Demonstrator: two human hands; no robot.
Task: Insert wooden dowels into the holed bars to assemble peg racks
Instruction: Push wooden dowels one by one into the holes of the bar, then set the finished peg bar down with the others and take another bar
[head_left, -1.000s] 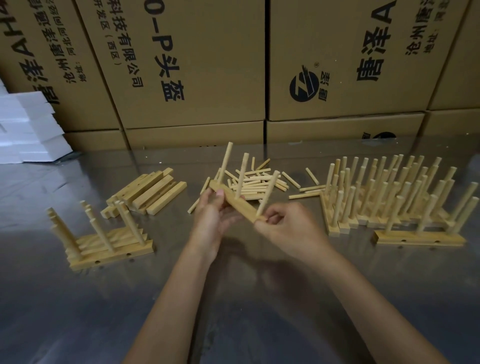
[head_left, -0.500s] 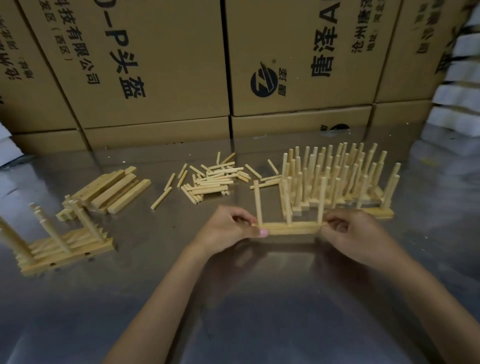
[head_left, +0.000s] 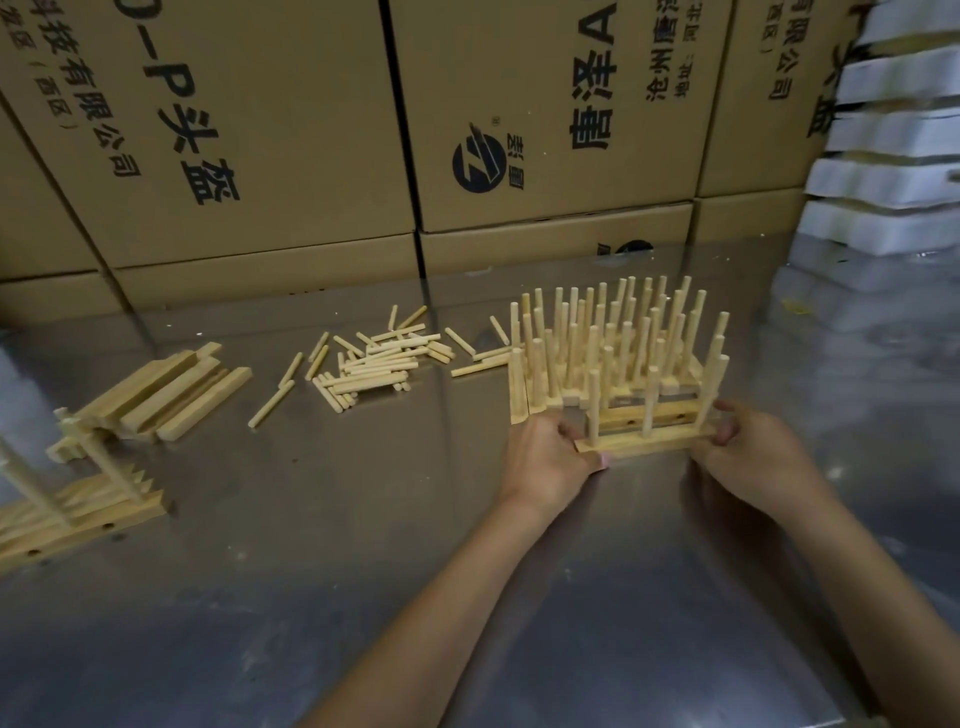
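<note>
A peg rack (head_left: 644, 442), a pale wooden bar with three upright dowels, rests on the metal table right in front of a group of finished racks (head_left: 613, 353). My left hand (head_left: 550, 457) grips its left end and my right hand (head_left: 748, 447) grips its right end. A heap of loose dowels (head_left: 382, 364) lies at mid-table. A stack of holed bars (head_left: 171, 395) lies to the left of that heap.
More racks with dowels (head_left: 72, 499) sit at the left edge. Large printed cardboard boxes (head_left: 519, 130) wall off the back of the table. White foam blocks (head_left: 893, 156) are stacked at the right. The shiny table surface (head_left: 363, 597) spreads toward me.
Both hands carried the three-dowel rack from mid-table to the right and set it against the front of the finished group. The view has swung right.
</note>
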